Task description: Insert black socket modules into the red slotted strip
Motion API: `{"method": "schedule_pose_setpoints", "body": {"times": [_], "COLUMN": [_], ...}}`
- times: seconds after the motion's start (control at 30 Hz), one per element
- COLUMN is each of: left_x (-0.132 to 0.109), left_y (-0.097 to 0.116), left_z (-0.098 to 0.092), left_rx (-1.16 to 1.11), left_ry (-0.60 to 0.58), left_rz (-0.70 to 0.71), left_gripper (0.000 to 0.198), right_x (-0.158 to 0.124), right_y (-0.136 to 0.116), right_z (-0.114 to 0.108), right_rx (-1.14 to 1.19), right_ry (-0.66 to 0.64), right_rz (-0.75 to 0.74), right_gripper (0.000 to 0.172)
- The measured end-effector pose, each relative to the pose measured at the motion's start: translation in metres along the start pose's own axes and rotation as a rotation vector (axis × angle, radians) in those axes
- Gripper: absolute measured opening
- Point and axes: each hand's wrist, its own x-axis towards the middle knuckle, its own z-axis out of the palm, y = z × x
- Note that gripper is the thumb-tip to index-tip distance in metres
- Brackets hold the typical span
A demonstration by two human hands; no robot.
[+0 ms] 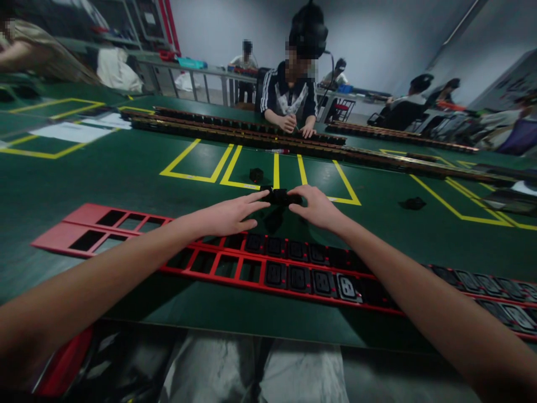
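Note:
Two long red strips with square openings (226, 267) lie side by side across the green table, and black sockets (297, 278) fill many of the openings from the middle rightward. Beyond the strips, a few small black parts (279, 196) sit close together. My left hand (235, 215) reaches their left side with fingers spread. At their right side is my right hand (312, 207), its thumb and fingers curved round the end of a black part. Another black piece (273, 220) lies just below, between the hands.
Single black parts lie farther back (256, 174) and at the right (413, 202). Yellow tape outlines (188, 178) mark the green table (126, 184). Long dark rails (235, 134) cross behind, where a person (289, 95) works with both hands. Papers (71, 131) lie at the left.

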Motion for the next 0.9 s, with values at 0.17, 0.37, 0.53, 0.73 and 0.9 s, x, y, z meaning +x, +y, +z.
{"method": "schedule_pose_setpoints", "body": {"times": [0.17,0.37,0.53,0.73,0.9], "left_x": [0.001,0.005,0.006,0.006,0.006], "left_y": [-0.004,-0.007,-0.005,-0.005,-0.008], "left_z": [0.002,0.002,0.002,-0.002,-0.004], "left_rx": [0.009,0.022,0.044,0.065,0.07], "left_ry": [-0.003,-0.002,0.009,0.007,0.171], "left_rz": [-0.001,0.013,0.074,0.059,0.061], "left_gripper": [0.058,0.049,0.037,0.026,0.029], "right_x": [-0.001,-0.003,-0.003,-0.004,-0.004], "right_y": [-0.006,-0.008,-0.008,-0.009,-0.012], "right_z": [-0.002,0.003,0.002,0.001,0.0], "right_rx": [0.054,0.098,0.086,0.098,0.096], "right_ry": [0.048,0.002,0.035,0.025,0.019], "right_rz": [-0.021,-0.061,-0.058,-0.058,-0.055], "right_gripper": [0.027,0.034,0.032,0.03,0.03]}}
